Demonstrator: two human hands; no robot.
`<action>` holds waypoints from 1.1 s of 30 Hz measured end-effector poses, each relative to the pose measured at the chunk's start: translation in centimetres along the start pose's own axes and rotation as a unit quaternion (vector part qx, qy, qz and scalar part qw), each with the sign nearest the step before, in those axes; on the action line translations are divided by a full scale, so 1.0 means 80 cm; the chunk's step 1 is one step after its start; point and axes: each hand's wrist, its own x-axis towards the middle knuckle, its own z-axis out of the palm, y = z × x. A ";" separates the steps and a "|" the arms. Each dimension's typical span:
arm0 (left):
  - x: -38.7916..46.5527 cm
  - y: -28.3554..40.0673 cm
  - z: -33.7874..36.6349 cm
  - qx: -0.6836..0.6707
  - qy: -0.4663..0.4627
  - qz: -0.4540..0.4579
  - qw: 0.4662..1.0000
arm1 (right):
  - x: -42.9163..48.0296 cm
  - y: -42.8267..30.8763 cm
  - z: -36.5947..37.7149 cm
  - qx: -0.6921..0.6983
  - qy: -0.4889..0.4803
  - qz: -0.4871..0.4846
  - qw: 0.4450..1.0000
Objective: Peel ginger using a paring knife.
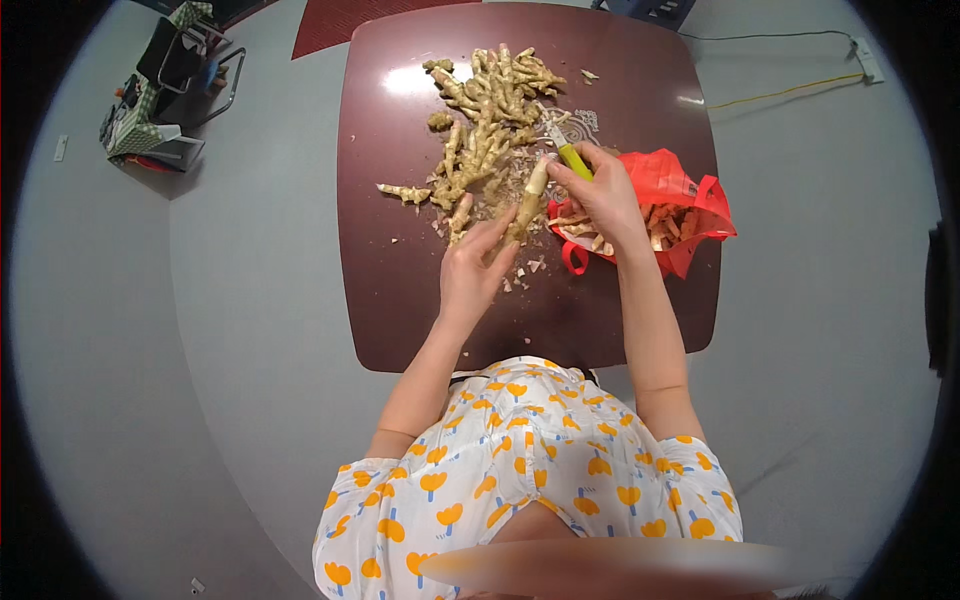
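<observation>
My left hand (478, 262) holds the lower end of a long piece of ginger root (532, 198), partly pale at its upper tip. My right hand (602, 189) grips the yellow-green handle of a peeler or small knife (574, 160), its metal end pointing up and left; the thumb is at the root's tip. Above and left of the hands lies a pile of ginger roots (487, 97). A stubby piece (460, 217) rests just above my left hand. Under and beside my right hand, an opened red bag (660, 174) contains pale, cut pieces (665, 227).
The dark red table (405, 300) has rounded corners; peel scraps (535, 265) are scattered on it. One loose root (405, 193) lies left of the pile. A blue crate (652, 10) stands beyond the far edge. Cables run to a power strip (868, 60) at right. A chair (180, 60) is far left.
</observation>
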 end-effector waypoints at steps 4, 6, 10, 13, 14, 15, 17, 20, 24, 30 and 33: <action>-0.001 0.013 0.001 0.079 0.044 -0.006 0.996 | -0.012 -0.007 0.006 0.046 -0.012 -0.036 0.998; -0.001 0.004 0.007 0.174 0.098 0.051 0.979 | -0.019 -0.005 0.006 0.125 -0.118 0.007 0.985; 0.001 0.006 0.009 0.238 0.134 0.068 0.960 | -0.029 0.000 0.005 0.256 -0.116 0.025 0.959; 0.002 0.002 0.012 0.280 0.155 0.086 0.944 | -0.023 0.024 0.012 0.215 0.023 0.045 0.975; 0.003 -0.001 0.015 0.307 0.152 0.112 0.933 | -0.021 0.028 0.013 0.281 -0.009 0.079 0.957; 0.002 -0.001 0.016 0.334 0.148 0.138 0.921 | -0.018 0.034 0.015 0.345 -0.041 0.112 0.931; 0.001 0.008 0.019 0.247 0.126 0.119 0.953 | -0.008 0.055 0.015 0.353 -0.020 0.110 0.929; -0.003 0.003 0.022 -0.076 0.093 -0.007 0.993 | -0.002 0.052 0.008 0.386 -0.037 0.085 0.918; 0.006 -0.001 0.005 -0.378 -0.040 -0.181 0.907 | 0.003 0.056 0.001 0.339 -0.083 0.073 0.934; 0.008 0.003 0.006 -0.352 -0.032 -0.164 0.921 | -0.032 0.032 0.021 -0.151 0.147 -0.157 0.965; 0.006 -0.006 0.012 -0.319 -0.015 -0.143 0.937 | -0.048 0.030 0.017 -0.203 0.204 -0.195 0.937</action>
